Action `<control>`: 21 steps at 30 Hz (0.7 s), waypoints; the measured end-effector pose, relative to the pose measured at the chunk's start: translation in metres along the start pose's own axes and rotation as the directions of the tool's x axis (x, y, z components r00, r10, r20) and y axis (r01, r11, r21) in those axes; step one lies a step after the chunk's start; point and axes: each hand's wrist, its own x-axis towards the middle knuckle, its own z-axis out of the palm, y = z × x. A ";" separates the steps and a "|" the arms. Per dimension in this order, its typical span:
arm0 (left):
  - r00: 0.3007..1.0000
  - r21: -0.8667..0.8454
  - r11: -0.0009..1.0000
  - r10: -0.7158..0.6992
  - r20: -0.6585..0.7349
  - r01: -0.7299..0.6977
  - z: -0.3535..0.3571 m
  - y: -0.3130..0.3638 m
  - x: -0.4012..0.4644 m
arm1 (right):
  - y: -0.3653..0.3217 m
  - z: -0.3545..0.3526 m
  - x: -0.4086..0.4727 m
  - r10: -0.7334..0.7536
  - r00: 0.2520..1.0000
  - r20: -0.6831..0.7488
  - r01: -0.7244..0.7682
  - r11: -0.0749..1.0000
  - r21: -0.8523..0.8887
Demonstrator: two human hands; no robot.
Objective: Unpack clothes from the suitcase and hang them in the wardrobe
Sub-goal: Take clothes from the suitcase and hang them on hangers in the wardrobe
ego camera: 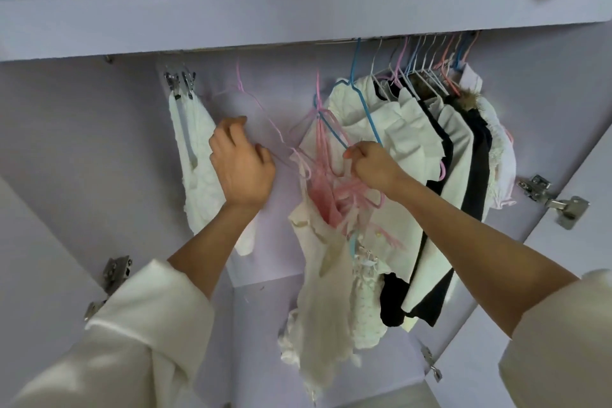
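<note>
Scene: A person in white sleeves is reaching with both hands into a lilac wardrobe [82,116], under its rail [381,40].
Left hand: The left hand [241,166] is curling its fingers round the thin wire of a pink hanger [261,109] hooked on the rail.
Right hand: The right hand [371,164] is pinching a bunch of pink and blue hangers [326,142].
Garment: A cream garment [321,291] is dangling from that bunch, between the two forearms.
Alongside: White and black clothes [440,156] are hanging packed at the right; a white clipped piece [195,156] is hanging at the left.
</note>
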 end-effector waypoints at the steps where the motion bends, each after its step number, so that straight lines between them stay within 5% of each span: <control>1: 0.999 0.026 0.999 0.047 -0.015 -0.046 -0.004 0.005 0.006 | -0.005 -0.002 0.002 -0.015 1.000 -0.022 0.015 1.000 -0.004; 9: 0.814 0.322 0.820 0.546 -0.197 -0.473 -0.018 0.034 0.030 | 0.012 0.004 0.011 -0.181 0.967 -0.178 0.174 0.983 -0.057; 14: 0.843 0.461 0.789 0.518 -0.145 -0.406 -0.017 0.047 0.050 | 0.005 0.004 0.025 -0.232 0.947 -0.222 0.221 0.972 -0.077; 21: 0.845 0.503 0.783 0.507 -0.173 -0.366 -0.006 0.041 0.056 | 0.015 -0.001 0.055 -0.087 0.966 -0.242 0.065 0.993 -0.096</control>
